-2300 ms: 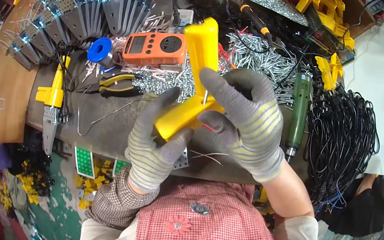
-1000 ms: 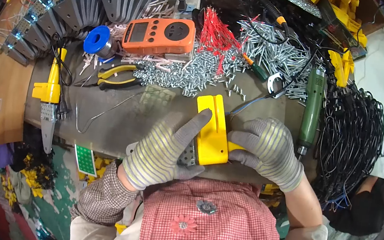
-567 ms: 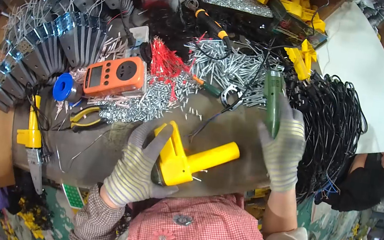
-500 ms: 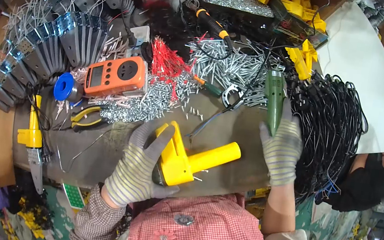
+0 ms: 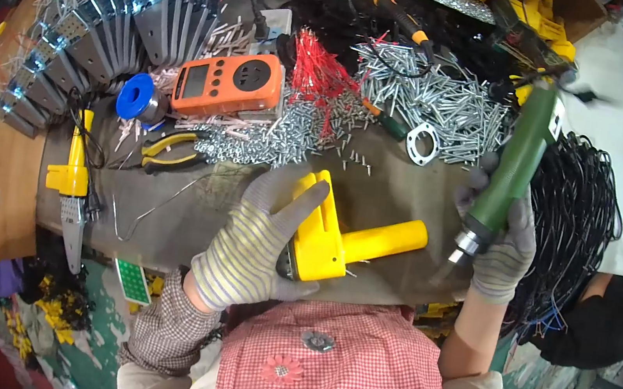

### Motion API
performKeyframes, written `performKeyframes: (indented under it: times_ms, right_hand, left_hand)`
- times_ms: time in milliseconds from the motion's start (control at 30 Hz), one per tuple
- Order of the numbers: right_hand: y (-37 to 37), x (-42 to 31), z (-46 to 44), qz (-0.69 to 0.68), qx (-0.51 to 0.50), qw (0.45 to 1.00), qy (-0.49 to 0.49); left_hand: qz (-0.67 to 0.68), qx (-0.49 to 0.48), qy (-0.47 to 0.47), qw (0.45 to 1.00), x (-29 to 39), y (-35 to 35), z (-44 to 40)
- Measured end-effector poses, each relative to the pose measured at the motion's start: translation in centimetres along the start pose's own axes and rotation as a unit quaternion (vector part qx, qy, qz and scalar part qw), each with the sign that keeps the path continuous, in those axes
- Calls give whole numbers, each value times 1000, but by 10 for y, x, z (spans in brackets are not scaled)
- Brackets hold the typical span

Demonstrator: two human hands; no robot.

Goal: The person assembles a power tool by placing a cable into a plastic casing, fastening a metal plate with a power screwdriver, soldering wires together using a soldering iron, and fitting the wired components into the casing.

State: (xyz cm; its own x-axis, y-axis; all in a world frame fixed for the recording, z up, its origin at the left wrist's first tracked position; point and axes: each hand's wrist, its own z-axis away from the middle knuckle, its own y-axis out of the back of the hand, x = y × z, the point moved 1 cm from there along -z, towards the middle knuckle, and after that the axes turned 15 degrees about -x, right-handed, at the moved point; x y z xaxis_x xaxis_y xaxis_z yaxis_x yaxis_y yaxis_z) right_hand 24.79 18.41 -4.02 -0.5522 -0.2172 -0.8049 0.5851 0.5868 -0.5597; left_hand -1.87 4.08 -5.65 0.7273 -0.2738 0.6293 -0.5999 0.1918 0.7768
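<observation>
My left hand, in a striped grey glove, is closed round the block end of a yellow plastic housing. Its round yellow handle points right, and a small screw sticks out beside it. A dark part lies under my palm, mostly hidden. My right hand is wrapped round a green electric screwdriver, raised off the bench and tilted, its metal tip pointing down and left. The tip is to the right of the yellow handle, apart from it.
Behind are an orange meter, a blue spool, pliers, loose screws, red pieces and a metal ring. Black cables pile up at right. Grey metal plates stand back left. Another person's arm shows far right.
My right hand has closed on the green screwdriver and lifted it from the bench, tilting it. Earlier both hands were on the yellow housing; my left hand still holds it. The view has shifted.
</observation>
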Motion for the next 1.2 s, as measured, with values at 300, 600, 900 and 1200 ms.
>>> performKeyframes:
  times_ms: [300, 600, 900, 1200]
  right_hand:
    - [0, 35, -11, -263, 37, 960, 90]
    - [-10, 46, 0, -300, 79, 946, 95]
    - [-12, 54, 6, -319, 81, 937, 113]
    - [-14, 52, 7, -318, 68, 939, 115]
  left_hand:
    - [6, -9, 12, 1000, 1, 0, -1]
    - [-5, -12, 17, 1000, 3, 0, -2]
    - [-10, 30, 0, 1000, 2, 3, 1]
    - [-152, 73, 145, 975, -24, 14, 26]
